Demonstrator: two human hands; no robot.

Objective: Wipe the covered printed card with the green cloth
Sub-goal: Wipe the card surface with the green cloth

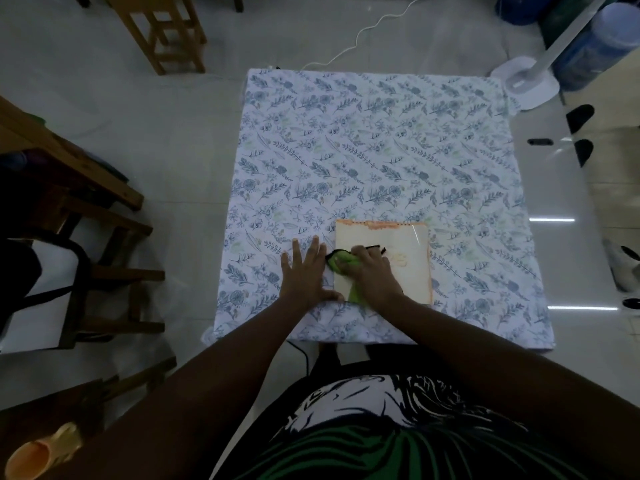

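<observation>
The covered printed card (405, 244), cream with an orange border under a glossy clear cover, lies flat near the front of the table. My right hand (375, 271) presses the bunched green cloth (341, 263) with black edging onto the card's left half. Part of the cloth sticks out below my palm. My left hand (306, 271) lies flat with fingers spread on the tablecloth just left of the card, its thumb touching the card's lower left corner.
The table carries a white tablecloth with a blue leaf print (363, 150). Wooden chairs (69, 202) stand to the left, a wooden stool (162, 29) at the far left. A white fan base (526, 81) and cable sit behind.
</observation>
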